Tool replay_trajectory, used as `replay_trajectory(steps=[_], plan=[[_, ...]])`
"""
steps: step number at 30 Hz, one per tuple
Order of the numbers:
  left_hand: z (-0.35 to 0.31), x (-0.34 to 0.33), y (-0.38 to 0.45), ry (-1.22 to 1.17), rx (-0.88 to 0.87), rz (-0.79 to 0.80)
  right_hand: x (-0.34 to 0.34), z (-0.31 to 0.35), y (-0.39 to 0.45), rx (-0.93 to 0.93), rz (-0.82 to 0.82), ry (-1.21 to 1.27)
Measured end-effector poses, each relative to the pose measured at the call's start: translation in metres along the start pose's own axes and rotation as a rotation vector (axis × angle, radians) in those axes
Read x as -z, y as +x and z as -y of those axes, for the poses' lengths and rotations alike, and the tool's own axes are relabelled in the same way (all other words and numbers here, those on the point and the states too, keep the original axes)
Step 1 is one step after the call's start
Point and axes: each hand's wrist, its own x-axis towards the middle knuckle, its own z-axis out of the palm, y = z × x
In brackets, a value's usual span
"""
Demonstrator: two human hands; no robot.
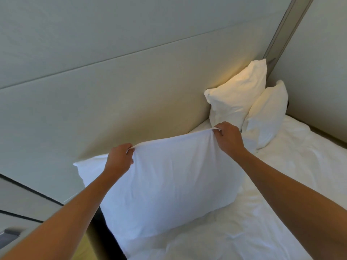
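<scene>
A large white pillow [169, 184] stands upright on the bed, close to the padded headboard. My left hand [120, 160] pinches the top edge of its pillowcase near the left end. My right hand [228, 138] pinches the same edge near the right corner. The fabric edge is stretched taut between both hands. Behind this pillow, part of another white pillow [88, 166] shows at the left.
Two more white pillows [238, 98] [266, 117] lean in the far right corner against the headboard [112, 102]. The bed's white sheet [272, 203] is wrinkled. A side wall [319, 72] bounds the bed on the right; the dark bed edge [105, 231] runs at lower left.
</scene>
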Motion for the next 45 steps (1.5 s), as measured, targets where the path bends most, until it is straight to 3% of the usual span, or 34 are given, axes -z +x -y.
replay_trajectory(steps=[5,12,18,25,28,32,37,45], plan=[[-0.021,0.003,0.012,-0.037,0.007,-0.058,0.006,0.001,0.043,0.016,-0.009,0.013],[-0.013,-0.064,-0.001,-0.069,0.074,0.097,-0.027,-0.047,0.040,-0.049,0.188,-0.013],[-0.036,-0.073,0.024,-0.053,0.008,0.075,-0.019,-0.070,0.050,-0.044,0.083,-0.008],[-0.062,-0.059,0.066,-0.157,0.012,0.036,-0.008,-0.052,0.104,-0.065,-0.082,0.021],[-0.055,-0.072,0.076,-0.169,0.068,0.095,-0.026,-0.055,0.119,-0.095,-0.018,-0.001],[-0.021,-0.104,0.070,-0.104,0.129,0.175,-0.074,-0.067,0.115,-0.135,0.184,-0.064],[0.004,-0.110,0.088,-0.134,0.144,0.067,-0.118,-0.054,0.129,-0.123,0.101,-0.024],[-0.008,-0.071,0.166,-0.109,0.151,-0.030,-0.124,-0.010,0.224,-0.094,0.099,-0.052]])
